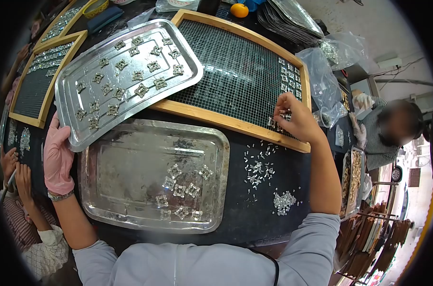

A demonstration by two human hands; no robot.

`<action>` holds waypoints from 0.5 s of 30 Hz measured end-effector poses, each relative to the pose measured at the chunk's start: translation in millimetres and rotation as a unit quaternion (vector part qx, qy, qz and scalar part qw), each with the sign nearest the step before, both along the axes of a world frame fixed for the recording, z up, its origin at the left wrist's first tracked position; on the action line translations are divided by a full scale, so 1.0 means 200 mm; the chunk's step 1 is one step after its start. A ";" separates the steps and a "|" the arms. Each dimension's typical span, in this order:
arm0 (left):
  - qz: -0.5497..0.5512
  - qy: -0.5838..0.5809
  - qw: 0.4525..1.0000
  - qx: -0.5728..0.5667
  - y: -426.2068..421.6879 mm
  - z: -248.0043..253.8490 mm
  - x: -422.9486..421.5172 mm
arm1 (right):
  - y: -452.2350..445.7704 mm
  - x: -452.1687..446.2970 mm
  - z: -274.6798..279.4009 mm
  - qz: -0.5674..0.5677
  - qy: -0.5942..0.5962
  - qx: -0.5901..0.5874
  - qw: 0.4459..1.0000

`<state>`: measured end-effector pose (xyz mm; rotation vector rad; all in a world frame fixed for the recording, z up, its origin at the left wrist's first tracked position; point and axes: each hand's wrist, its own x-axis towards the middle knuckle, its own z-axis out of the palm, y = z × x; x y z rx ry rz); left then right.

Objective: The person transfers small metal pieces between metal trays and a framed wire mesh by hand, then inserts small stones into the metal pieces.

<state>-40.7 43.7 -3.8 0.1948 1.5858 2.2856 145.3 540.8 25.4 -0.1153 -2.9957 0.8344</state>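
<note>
My left hand (58,159), in a pink glove, grips the near left corner of a shiny metal tray (125,102). That tray is tilted and carries several square metal settings (141,90), partly overlapping a wooden-framed mesh screen (235,125). My right hand (297,119) is bare, its fingers curled into a pinch over the screen's near right corner. Small jewelled pieces (272,125) lie right beside those fingertips; what they hold is hidden. Below rests a second, worn metal tray (116,190) with several stone-filled settings (179,190).
Loose rectangular stones (260,172) and a heap of small round stones (284,203) lie on the dark table. Finished pieces line the screen's right side (290,76). Plastic bags (321,78) sit beyond. Co-workers' hands (23,178) are at left; another person (383,126) is at right.
</note>
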 end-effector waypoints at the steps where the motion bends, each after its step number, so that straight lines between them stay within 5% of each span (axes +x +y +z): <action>1: 0.003 0.000 1.000 -0.002 0.00 0.00 0.00 | 0.00 0.00 0.00 0.001 -0.006 0.003 1.000; 15: 0.001 -0.002 1.000 0.005 0.01 0.01 0.01 | 0.01 -0.01 -0.01 0.005 -0.004 0.008 1.000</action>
